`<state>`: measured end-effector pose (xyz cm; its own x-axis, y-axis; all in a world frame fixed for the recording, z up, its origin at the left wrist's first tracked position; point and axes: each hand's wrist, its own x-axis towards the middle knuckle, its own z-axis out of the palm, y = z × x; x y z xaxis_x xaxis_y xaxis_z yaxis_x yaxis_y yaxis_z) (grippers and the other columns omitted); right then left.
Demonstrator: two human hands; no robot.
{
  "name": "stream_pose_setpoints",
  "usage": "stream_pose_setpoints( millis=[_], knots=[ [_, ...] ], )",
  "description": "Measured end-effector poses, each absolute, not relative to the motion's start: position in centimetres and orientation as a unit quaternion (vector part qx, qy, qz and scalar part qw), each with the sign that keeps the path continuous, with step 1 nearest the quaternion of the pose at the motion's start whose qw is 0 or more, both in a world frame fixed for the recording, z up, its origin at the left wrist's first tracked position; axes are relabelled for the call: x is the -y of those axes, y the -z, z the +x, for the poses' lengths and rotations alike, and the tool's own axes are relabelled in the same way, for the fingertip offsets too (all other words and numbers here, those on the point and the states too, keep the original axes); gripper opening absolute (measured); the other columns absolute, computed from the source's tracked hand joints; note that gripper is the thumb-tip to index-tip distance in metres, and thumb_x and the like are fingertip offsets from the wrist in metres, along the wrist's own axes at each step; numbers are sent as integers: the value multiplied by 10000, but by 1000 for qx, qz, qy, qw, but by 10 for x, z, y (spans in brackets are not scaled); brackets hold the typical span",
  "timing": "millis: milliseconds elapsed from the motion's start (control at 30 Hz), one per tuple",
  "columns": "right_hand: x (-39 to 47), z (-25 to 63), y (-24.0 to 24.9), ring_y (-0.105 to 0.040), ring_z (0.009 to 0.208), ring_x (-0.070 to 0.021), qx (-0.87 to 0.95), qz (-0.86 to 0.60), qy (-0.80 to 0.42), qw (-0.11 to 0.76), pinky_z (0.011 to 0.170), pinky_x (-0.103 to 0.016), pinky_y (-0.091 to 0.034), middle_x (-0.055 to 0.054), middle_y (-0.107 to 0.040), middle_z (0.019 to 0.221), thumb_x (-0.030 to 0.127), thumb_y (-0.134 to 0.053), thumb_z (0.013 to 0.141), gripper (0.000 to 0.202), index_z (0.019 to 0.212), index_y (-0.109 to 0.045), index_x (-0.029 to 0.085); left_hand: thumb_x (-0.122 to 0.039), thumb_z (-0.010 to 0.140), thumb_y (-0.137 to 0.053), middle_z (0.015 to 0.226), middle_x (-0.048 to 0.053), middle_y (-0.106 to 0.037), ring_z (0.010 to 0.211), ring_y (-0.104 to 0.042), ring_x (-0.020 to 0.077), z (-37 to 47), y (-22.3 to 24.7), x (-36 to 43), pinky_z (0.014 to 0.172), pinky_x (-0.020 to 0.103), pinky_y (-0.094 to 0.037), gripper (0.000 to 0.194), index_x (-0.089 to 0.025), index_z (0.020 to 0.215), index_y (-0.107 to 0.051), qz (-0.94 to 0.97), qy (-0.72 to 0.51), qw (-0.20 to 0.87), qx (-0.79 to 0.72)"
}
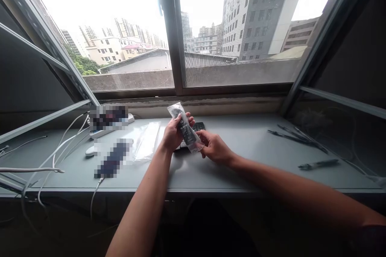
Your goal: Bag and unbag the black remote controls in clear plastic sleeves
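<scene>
A dark remote control with rows of buttons [187, 133], inside a clear plastic bag [177, 108], is held tilted above the table. My left hand [173, 131] is closed around its side, thumb on top and fingers beneath. At the bag's lower end my right hand [214, 145] pinches the plastic by the edge. Behind and below the hands lie dark, button-covered things [199, 127], partly hidden, so I cannot tell exactly what they are. Left of my left hand, flat white plastic bags [147, 140] rest on the table.
The grey table [247, 176] runs below a window. On its left are a power strip [131, 118], white cables [57, 152], a white mouse-like object [90, 151] and a blurred-out dark item [112, 162]. Dark pens or thin packets [289, 136] and another dark packet [319, 164] lie right.
</scene>
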<state>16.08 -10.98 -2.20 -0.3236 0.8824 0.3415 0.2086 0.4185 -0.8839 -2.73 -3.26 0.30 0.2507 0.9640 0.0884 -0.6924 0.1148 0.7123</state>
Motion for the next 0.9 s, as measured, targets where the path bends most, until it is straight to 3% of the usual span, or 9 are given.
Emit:
stream_pose_setpoints(
  millis=[133, 233, 467, 600, 733, 900],
  knots=[
    [109, 163, 21, -554, 549, -137, 729, -377, -378, 429, 571, -267, -442, 25, -612, 623, 415, -653, 1034, 290, 830, -643, 209, -243, 1017, -728, 1109, 120, -803, 979, -806, 227, -28, -2, 33, 1055, 426, -627, 288, -133, 1283, -709, 355, -562, 725, -180],
    [110, 165, 18, -537, 544, -136, 720, -387, -376, 436, 556, -266, -422, 20, -603, 616, 415, -659, 1018, 322, 773, -637, 207, -264, 1025, -704, 1219, 153, -806, 1059, -804, 248, -30, -2, 29, 1073, 426, -621, 290, -122, 1277, -721, 354, -571, 716, -188],
    [109, 167, 14, -511, 543, -142, 691, -440, -336, 465, 506, -266, -372, 23, -584, 621, 411, -736, 934, 277, 776, -638, 206, -353, 987, -762, 1243, 184, -811, 1060, -807, 258, -32, 8, 16, 961, 362, -639, 336, -116, 1223, -739, 381, -582, 677, -240],
    [108, 166, 13, -570, 570, -156, 686, -443, -344, 464, 549, -275, -443, 15, -647, 660, 473, -799, 921, 299, 887, -670, 206, -375, 995, -760, 1241, 220, -806, 1049, -811, 285, -33, 8, 16, 940, 386, -643, 332, -102, 1182, -728, 386, -576, 678, -244],
    [108, 164, 14, -626, 604, -163, 677, -422, -399, 453, 574, -290, -508, -24, -750, 846, 555, -843, 897, 409, 1061, -707, 206, -383, 1018, -737, 1258, 250, -794, 1072, -812, 313, -33, 7, 20, 972, 421, -640, 342, -83, 1182, -732, 409, -552, 691, -226],
    [109, 163, 15, -603, 594, -161, 693, -373, -454, 419, 609, -288, -489, -1, -663, 669, 615, -806, 929, 441, 825, -692, 202, -409, 1007, -752, 1270, 255, -790, 1067, -812, 323, -32, 6, 25, 975, 438, -644, 364, -92, 1187, -751, 425, -518, 704, -235]
  ],
)
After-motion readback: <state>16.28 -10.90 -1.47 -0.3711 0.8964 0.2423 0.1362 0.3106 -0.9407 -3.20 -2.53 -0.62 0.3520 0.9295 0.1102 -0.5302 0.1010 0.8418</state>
